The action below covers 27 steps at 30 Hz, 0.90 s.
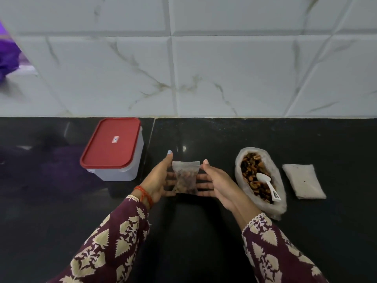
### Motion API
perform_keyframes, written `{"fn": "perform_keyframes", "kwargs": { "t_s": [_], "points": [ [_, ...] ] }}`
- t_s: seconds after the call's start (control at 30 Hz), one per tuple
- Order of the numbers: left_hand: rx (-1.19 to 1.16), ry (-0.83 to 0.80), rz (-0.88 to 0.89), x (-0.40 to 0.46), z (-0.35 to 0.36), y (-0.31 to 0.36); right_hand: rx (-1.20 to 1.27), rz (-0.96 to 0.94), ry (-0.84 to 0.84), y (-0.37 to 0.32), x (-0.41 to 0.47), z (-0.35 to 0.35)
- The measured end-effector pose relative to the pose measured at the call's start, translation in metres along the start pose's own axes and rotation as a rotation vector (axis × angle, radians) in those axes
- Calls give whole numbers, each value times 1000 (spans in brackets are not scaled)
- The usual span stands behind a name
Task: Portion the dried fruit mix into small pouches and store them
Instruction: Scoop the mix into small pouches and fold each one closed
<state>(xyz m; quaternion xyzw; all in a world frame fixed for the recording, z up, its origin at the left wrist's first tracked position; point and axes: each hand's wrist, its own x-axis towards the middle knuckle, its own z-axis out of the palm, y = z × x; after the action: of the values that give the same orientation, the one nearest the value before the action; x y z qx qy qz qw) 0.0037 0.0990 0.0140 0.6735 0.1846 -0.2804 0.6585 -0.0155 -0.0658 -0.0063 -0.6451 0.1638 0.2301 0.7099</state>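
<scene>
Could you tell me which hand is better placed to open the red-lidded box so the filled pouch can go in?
Probably the left hand: the box, lid on, stands on its side.

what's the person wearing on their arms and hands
Both arms wear long maroon sleeves printed with cream leaf and flower motifs, each cuff edged with pale scalloped trim. The left hand has red-orange thread wound round its wrist, beside a thin pale bangle, and a light blue painted thumbnail. The right hand shows no jewellery; its thumbnail looks pale.

White marble-veined tile wall (224,68) behind glossy black stone counter (204,231).
</scene>
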Motion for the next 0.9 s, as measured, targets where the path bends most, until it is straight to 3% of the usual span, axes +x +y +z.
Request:
{"fn": "perform_keyframes", "kwargs": {
  "t_s": [0.37,0.73,0.9],
  "points": [
    [-8,85,60,65,-21,70,-22,27,15,-66,102,25],
    [62,120,-47,114,-31,82,-4,70,79,-71,149,29],
    [47,156,122,102,-30,70,-33,12,103,-67,119,15]
  ]
}}
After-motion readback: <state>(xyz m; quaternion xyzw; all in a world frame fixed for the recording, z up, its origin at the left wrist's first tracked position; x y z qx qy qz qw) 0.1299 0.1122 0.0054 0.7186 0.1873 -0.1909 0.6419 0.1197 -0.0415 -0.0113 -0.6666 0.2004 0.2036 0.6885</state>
